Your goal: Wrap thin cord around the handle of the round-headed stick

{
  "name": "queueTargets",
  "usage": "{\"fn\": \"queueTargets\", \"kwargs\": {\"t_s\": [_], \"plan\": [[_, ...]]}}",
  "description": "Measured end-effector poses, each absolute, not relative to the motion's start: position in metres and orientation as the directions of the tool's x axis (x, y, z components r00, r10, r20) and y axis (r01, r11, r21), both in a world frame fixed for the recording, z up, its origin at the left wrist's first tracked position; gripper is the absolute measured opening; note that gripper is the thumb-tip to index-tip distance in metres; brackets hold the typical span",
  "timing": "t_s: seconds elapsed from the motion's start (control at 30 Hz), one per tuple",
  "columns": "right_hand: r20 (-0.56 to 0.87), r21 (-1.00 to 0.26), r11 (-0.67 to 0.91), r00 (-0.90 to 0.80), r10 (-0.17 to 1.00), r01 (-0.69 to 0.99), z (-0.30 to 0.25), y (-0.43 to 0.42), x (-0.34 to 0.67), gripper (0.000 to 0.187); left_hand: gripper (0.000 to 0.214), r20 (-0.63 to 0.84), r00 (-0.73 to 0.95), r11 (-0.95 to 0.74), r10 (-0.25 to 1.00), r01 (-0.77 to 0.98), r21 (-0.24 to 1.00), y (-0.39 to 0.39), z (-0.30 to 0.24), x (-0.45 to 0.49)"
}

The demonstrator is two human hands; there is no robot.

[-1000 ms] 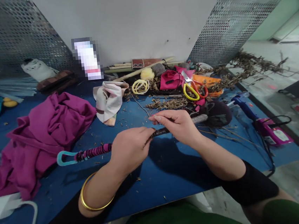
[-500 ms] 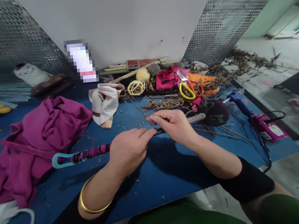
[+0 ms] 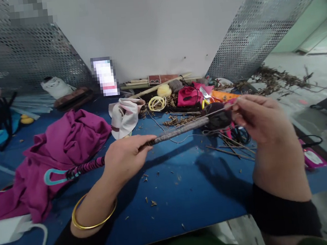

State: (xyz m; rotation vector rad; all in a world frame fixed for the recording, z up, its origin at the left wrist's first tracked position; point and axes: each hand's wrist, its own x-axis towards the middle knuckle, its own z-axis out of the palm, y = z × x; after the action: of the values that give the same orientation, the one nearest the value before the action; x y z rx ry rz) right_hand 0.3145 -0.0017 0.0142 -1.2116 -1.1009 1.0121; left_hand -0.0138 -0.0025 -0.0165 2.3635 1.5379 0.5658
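Wrapped stick (image 3: 183, 130) through clamped left hand (image 3: 128, 156), right hand (image 3: 264, 122) pinching thread (image 3: 214, 113) alongside

Blue tabletop (image 3: 172, 214) with purple cloth (image 3: 69, 135), pale fabric (image 3: 124, 115), dried stalks (image 3: 180, 120), white adapter (image 3: 9, 230)

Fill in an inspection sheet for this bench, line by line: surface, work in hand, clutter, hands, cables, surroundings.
Surface: blue tabletop, littered with small dry scraps.
Work in hand: wrapped stick, tilted, with a cyan loop at its left end and a dark bundle at its right.
Clutter: purple cloth, pale cloth, and scissors partly hidden.
Hands: left hand grips the stick; right hand pinches a thin strand, apparently taut.
Cables: white cable from a white adapter; black cord by a magenta box.
Surroundings: white panel behind, perforated panels on both sides.
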Motion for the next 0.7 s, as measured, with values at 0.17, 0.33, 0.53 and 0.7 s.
{"fn": "queueTargets", "kwargs": {"t_s": [0.17, 0.33, 0.53, 0.7], "plan": [[0.002, -1.0, 0.012, 0.346, 0.938, -0.027, 0.003, 0.016, 0.353, 0.015, 0.028, 0.072, 0.314, -0.296, 0.947, 0.759, 0.58, 0.003, -0.01, -0.026], [-0.145, -0.987, -0.129, 0.201, 0.969, -0.094, -0.009, 0.023, 0.375, 0.022, 0.027, 0.036, 0.3, -0.256, 0.953, 0.736, 0.627, 0.004, -0.004, -0.031], [0.119, -0.993, 0.118, 0.143, 0.983, 0.014, -0.021, 0.03, 0.385, 0.021, 0.028, 0.088, 0.279, -0.269, 0.956, 0.721, 0.638, 0.006, -0.001, -0.04], [0.487, -0.806, 0.379, 0.145, 0.861, 0.455, -0.038, 0.047, 0.371, 0.038, 0.026, -0.037, 0.365, -0.212, 0.93, 0.618, 0.757, 0.006, 0.004, -0.039]]}}
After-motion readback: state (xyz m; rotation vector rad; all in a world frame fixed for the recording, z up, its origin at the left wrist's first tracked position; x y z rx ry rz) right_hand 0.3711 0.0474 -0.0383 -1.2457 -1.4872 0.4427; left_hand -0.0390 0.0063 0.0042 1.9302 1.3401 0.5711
